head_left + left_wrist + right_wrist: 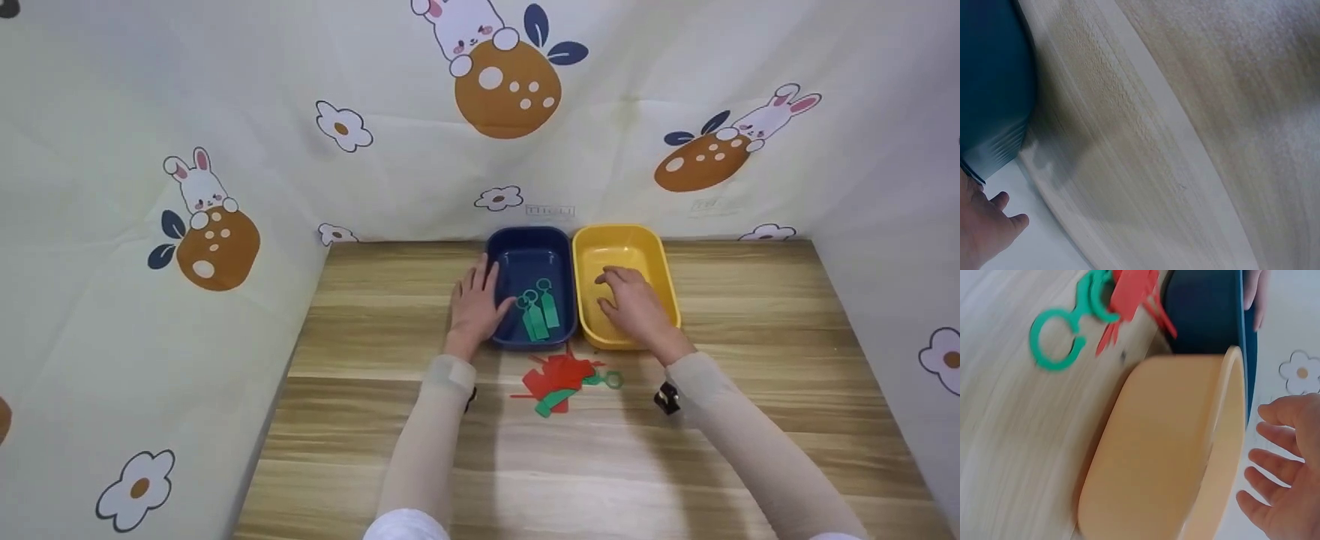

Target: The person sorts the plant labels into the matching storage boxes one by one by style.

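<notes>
My left hand lies along the left rim of the dark blue bin, fingers straight and thumb over the inside. Several green tags with ring ends are in that bin. Over the yellow bin hovers my right hand, its fingers loosely bent and holding nothing; the right wrist view shows this hand beside the yellow wall with fingers spread. In front of both bins lies a pile of flat red pieces, mixed with green tags. The left wrist view catches only part of the left hand.
The two bins stand side by side against the back, near a cloth wall printed with rabbits and flowers. More cloth hangs at the left and right of the wooden table. A black wrist device shows at the right forearm.
</notes>
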The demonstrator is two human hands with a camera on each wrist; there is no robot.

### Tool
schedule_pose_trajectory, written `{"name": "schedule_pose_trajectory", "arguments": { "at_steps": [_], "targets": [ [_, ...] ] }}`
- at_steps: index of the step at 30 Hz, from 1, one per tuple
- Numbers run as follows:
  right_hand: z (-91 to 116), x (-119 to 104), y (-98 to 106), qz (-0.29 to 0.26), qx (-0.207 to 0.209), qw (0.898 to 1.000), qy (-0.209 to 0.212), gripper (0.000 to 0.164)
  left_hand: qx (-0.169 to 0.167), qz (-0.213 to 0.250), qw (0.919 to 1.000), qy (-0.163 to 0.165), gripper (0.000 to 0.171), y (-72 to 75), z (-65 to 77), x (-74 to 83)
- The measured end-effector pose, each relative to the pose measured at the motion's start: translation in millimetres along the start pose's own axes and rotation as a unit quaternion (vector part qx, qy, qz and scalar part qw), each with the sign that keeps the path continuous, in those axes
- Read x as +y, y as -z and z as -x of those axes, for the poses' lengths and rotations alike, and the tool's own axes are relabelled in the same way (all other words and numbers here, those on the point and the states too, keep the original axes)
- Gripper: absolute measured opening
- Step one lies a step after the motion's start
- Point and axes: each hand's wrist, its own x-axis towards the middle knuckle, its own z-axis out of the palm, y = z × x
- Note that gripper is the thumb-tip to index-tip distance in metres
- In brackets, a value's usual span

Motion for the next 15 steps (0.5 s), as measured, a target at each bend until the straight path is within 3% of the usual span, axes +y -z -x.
{"name": "schedule_pose_trajectory", "arguments": {
  "at_steps": [6, 15],
  "targets": [
    [2, 22, 2, 0.022, 0.024, 0.999, 0.006, 0.037, 0.009, -0.010, 0.9999, -0.005, 0.075, -1.9, 0.5, -1.7],
    [6, 46, 6, 0.051, 0.035, 0.998, -0.027, 0.044, 0.001, -0.017, 0.9998, -0.005, 0.075, -0.9, 0.0, -1.5]
  ]
}}
